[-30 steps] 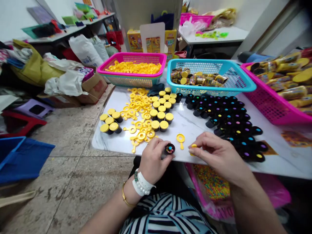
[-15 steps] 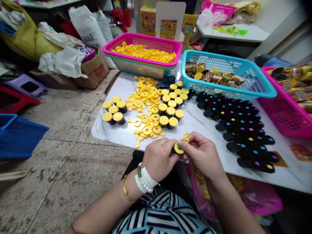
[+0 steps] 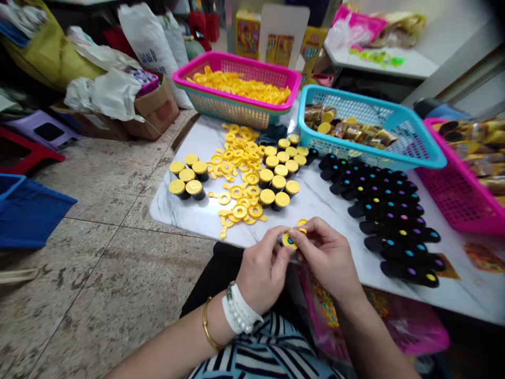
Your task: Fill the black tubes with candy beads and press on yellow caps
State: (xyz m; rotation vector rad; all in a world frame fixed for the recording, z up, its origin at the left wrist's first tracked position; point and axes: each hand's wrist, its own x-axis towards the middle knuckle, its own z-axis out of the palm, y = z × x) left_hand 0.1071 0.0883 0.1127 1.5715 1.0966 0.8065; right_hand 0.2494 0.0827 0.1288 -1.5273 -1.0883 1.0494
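Both hands meet at the table's front edge. My left hand (image 3: 265, 264) is closed around a dark piece topped by a yellow ring (image 3: 290, 240) with a blue dot in its centre. My right hand (image 3: 329, 252) pinches the same ring between thumb and fingers. Beyond them lie loose yellow rings with tabs (image 3: 240, 210), between two groups of black cups with yellow lids (image 3: 194, 188) (image 3: 281, 200). Rows of black pieces with coloured dots (image 3: 410, 252) lie to the right. The fingers partly hide the held piece.
A pink basket (image 3: 236, 60) of yellow parts stands at the back. A blue basket (image 3: 366, 105) and a pink basket (image 3: 453, 205) hold wrapped pieces on the right. Under the table edge is a pink bag (image 3: 418, 329). A blue bin (image 3: 35, 210) stands left on the floor.
The view has shifted slightly. My left hand's fingers have loosened a little and its thumb now points up beside the ring; my right hand keeps its pinch.
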